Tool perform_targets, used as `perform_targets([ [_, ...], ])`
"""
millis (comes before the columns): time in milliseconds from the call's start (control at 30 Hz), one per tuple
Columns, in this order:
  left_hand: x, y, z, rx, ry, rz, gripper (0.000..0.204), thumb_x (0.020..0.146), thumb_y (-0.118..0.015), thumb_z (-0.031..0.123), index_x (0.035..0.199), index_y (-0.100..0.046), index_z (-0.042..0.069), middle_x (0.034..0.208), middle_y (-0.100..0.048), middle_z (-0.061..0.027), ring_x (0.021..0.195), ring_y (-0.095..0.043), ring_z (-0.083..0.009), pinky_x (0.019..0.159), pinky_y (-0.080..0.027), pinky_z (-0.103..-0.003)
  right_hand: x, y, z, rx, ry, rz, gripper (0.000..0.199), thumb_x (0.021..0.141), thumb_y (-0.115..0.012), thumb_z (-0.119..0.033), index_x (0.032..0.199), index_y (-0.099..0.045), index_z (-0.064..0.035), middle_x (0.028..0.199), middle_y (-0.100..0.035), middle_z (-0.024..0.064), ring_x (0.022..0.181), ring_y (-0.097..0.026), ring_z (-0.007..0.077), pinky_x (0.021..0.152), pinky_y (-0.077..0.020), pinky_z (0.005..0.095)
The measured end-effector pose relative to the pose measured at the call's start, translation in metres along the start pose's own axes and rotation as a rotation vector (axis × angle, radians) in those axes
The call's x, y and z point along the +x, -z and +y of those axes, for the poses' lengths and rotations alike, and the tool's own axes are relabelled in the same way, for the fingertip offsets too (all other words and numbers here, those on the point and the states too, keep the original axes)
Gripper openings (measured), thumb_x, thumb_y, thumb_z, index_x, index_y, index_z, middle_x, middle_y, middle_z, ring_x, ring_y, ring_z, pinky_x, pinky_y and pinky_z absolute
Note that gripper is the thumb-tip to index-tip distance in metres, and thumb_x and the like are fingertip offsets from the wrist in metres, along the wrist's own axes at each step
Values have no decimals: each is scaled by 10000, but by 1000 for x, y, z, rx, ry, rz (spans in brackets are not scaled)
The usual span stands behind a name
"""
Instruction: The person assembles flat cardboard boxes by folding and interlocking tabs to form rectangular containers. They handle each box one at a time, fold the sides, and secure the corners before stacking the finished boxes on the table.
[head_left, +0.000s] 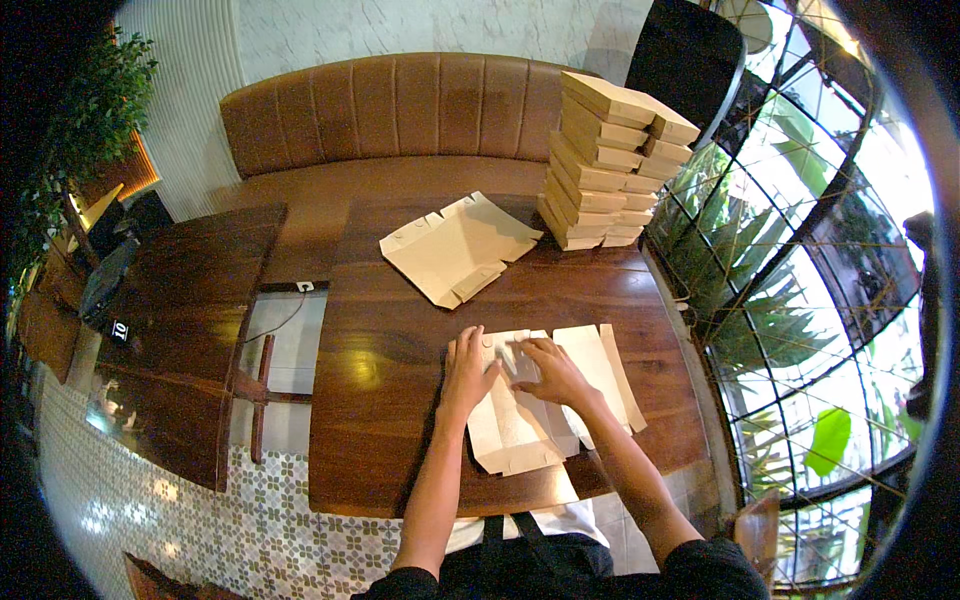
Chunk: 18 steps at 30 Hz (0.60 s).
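Observation:
An unfolded cardboard box (512, 440), brown-white with creases and cut flaps, lies on the dark wooden table right in front of me. My left hand (467, 372) grips its far left corner, fingers at the outer edge and the thumb toward the middle. On the far flap, my right hand (555, 372) has bent fingers pressed to the card, with the thumb pointing left. Both hands are closed on the box's far side, a short gap between them. Its lid panel spreads out to the right, partly behind my right forearm.
Farther off on the table (370, 400) lies a second flat cardboard box (460, 245). A tall stack of folded boxes (600, 165) stands at the far right corner. Beyond is a brown padded bench (400, 110); another wooden table (190, 340) is at left, a gridded window (800, 300) at right.

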<state>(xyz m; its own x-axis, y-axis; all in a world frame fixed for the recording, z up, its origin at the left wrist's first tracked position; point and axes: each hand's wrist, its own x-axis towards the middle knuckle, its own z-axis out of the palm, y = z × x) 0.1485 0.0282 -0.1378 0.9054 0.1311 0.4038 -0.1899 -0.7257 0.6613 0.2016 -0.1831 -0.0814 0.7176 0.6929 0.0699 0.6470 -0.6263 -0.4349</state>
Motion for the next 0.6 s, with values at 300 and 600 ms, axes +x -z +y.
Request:
perform_targets([
  [300, 7, 8, 0, -112, 22, 62, 541, 929, -718, 160, 1431, -546, 52, 1281, -601, -203, 1203, -549, -422, 1062, -433, -508, 50, 11, -7, -119, 49, -126, 1251, 575, -1010, -386, 1622, -351, -202, 1484, -497, 169, 1491, -346, 417, 1287, -95, 622],
  [600, -1, 11, -1, -11, 25, -128, 314, 925, -765, 183, 1228, -726, 107, 1248, -630, -111, 1243, -538, -326, 1084, -413, -473, -33, -36, -21, -104, 186, 113, 565, 1029, -621, -318, 1557, -490, -164, 1592, -491, 125, 1541, -366, 310, 1268, -196, 622],
])
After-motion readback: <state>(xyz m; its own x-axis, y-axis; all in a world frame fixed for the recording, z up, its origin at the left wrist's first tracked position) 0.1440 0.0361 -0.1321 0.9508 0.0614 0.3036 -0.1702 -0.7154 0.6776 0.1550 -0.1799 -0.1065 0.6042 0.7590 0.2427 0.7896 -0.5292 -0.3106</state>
